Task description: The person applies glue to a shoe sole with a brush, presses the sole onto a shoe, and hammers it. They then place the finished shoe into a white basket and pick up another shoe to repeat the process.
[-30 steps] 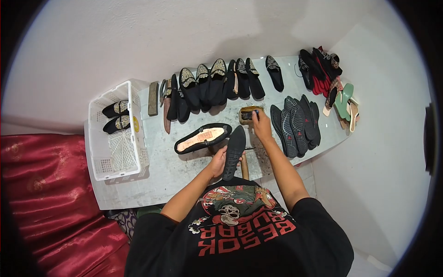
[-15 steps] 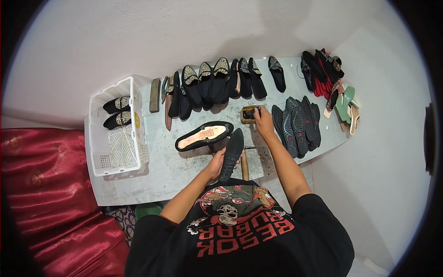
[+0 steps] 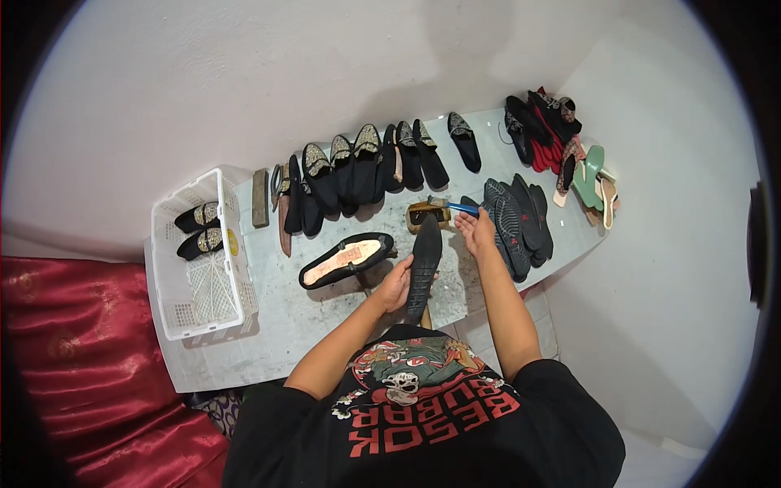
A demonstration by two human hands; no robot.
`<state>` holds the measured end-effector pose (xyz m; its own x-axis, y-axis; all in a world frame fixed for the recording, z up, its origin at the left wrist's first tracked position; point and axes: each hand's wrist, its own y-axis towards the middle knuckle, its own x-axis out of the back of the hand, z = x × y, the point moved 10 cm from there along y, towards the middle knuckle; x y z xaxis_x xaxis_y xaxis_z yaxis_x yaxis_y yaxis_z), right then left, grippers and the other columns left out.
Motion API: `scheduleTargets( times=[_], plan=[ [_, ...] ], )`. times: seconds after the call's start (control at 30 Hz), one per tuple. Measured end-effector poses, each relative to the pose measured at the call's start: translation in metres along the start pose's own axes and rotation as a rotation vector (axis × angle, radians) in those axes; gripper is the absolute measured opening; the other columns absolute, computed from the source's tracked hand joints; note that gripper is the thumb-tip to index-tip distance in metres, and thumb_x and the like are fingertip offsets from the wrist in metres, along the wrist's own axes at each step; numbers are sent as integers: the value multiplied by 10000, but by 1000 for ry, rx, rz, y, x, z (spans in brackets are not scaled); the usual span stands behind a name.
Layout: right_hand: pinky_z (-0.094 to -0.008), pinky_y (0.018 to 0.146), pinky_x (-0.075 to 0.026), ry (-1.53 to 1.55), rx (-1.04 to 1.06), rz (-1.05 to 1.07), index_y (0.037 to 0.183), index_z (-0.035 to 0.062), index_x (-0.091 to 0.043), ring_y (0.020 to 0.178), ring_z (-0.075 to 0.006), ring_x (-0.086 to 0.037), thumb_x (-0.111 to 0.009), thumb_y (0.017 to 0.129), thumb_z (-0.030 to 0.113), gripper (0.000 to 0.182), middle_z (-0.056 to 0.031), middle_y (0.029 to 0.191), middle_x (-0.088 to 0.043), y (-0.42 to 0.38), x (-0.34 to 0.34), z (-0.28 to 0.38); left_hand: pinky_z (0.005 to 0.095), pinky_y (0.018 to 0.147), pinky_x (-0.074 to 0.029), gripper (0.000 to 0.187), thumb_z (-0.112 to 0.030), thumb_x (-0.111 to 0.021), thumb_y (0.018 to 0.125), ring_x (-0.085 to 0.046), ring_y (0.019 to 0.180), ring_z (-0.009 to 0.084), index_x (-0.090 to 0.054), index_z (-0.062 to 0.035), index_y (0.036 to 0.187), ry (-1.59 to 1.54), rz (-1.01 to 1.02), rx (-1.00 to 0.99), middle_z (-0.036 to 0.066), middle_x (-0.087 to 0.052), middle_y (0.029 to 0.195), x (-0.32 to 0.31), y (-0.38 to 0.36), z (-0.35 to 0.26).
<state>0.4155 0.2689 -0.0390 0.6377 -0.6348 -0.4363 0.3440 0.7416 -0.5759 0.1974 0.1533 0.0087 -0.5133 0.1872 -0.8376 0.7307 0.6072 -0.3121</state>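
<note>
My left hand is closed around a black shoe sole, held upright with its ridged heel end towards my body. In my right hand is a brush with a blue handle, gripped between the fingers. Its bristle end is over the rim of a small brown-stained container with dark contents. To the left of the sole, a black shoe with a pale insole lies on the table. A wooden handle, mostly hidden, shows behind the sole.
Several black shoes with glittery uppers stand along the table's back. A pile of black soles lies to the right, near green and red shoe parts. At left are a white plastic basket holding shoes, a sharpening block and a knife.
My right hand has drawn back from the container, and the brush's blue handle now shows tilted beside it. The sole stays in my left hand. The whole view has shifted slightly.
</note>
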Motion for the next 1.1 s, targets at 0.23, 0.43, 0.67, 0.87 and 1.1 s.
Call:
scheduleTargets(
  times=[0.23,0.43,0.67,0.87,1.1],
  plan=[
    [-369,644,-543,37,251,106,1029,-7,-547,717,-249,-651,-488,1077,370,384,-144,825,-634,-71,-42,115,381,921,-550,597,-536,-333,1091,-678,1008,225,-579,-59,1355,-77,87,-128,143,-697,1144,-51,23,-64],
    [-269,547,-509,-236,650,221,1044,2,-589,581,-150,-625,-491,1098,301,320,-82,720,-644,-173,-112,182,393,945,-546,620,-500,-239,1092,-678,1014,244,-577,-55,1362,-71,181,-176,151,-692,1147,-89,24,-96],
    [-248,571,-521,-587,1104,241,1065,-11,-629,635,-94,-643,-529,1086,227,259,-37,722,-632,-245,-164,218,412,969,-539,612,-487,-247,1090,-674,1038,270,-567,-53,1380,-30,260,-199,169,-687,1174,-113,11,-98],
    [-237,567,-509,-722,1143,381,1029,-9,-638,608,-89,-649,-566,1063,193,217,-37,700,-632,-282,-182,195,464,972,-542,575,-445,-272,1094,-651,1111,297,-542,-47,1409,-59,344,-234,171,-669,1226,-124,-3,-115],
    [-254,544,-472,-729,1282,319,1022,-15,-631,586,-89,-608,-565,1047,148,177,-54,693,-632,-281,-198,217,516,944,-558,565,-433,-272,1100,-627,1162,301,-510,-51,1442,-80,325,-262,137,-645,1289,-120,0,-110]
  ],
)
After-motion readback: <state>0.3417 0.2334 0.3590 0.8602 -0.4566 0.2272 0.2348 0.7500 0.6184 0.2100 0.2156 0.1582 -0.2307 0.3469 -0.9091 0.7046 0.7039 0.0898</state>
